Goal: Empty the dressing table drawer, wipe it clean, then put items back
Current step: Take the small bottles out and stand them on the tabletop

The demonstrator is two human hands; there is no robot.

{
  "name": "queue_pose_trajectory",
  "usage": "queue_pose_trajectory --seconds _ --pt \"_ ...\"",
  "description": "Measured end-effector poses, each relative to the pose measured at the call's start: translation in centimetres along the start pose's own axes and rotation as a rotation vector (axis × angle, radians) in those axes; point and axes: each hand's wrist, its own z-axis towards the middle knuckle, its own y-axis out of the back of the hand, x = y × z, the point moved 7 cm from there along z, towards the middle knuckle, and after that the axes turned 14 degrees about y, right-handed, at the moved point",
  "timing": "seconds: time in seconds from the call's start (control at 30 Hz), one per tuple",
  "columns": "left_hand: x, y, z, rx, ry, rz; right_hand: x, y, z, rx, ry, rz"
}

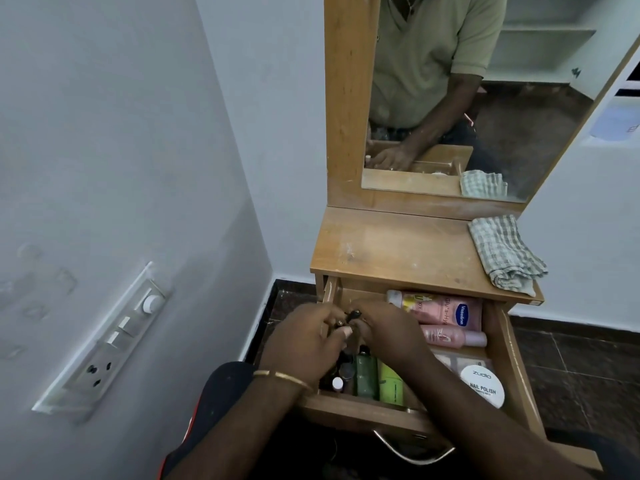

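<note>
Two hands meet over the open wooden drawer (509, 368): left hand (304, 344) and right hand (384, 332) pinch small dark items (351, 317) together. Right: pink lotion bottles (446, 311), round white tub (483, 386). Far right, checked cloth (505, 254) lies on the counter (391, 247).

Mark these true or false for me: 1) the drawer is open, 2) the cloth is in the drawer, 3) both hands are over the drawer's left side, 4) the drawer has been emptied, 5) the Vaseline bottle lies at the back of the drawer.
1) The drawer is open. True.
2) The cloth is in the drawer. False: it lies on the tabletop, at the right edge.
3) The left hand and right hand are over the drawer's left side. True; they hold small dark items between them.
4) The drawer has been emptied. False: bottles and a white tub are in it.
5) The Vaseline bottle lies at the back. True.
</note>
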Motion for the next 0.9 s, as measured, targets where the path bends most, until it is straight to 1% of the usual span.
queue_pose_trajectory --seconds 0.07,0.17,0.23,0.37,0.5,0.77,0.9 --pt "-0.8 -0.4 1.7 -0.07 -0.001 0.153 -0.3 0.4 -0.3 -0.039 -0.023 0.001" --pt "-1.9 -1.3 3.4 -0.093 0.009 0.345 -0.4 0.9 -0.6 -0.099 -0.041 0.02" --pt "-2.7 -1.7 3.9 -0.078 0.018 0.429 -0.5 1.1 -0.8 -0.118 -0.053 0.048" --pt "-3.5 -2.4 4.5 0.014 0.054 0.571 -0.6 1.3 -1.2 -0.151 -0.051 0.054" --pt "-3.7 -2.7 4.7 0.069 0.095 0.653 -0.7 1.4 -1.3 -0.179 -0.051 0.072" --pt "-5.2 -2.4 4.8 0.0 0.027 0.642 -0.3 2.2 -1.3 -0.23 -0.028 0.109" --pt "-6.8 -1.0 5.0 -0.068 -0.033 0.639 -0.2 4.1 -1.7 -0.363 -0.055 0.178"
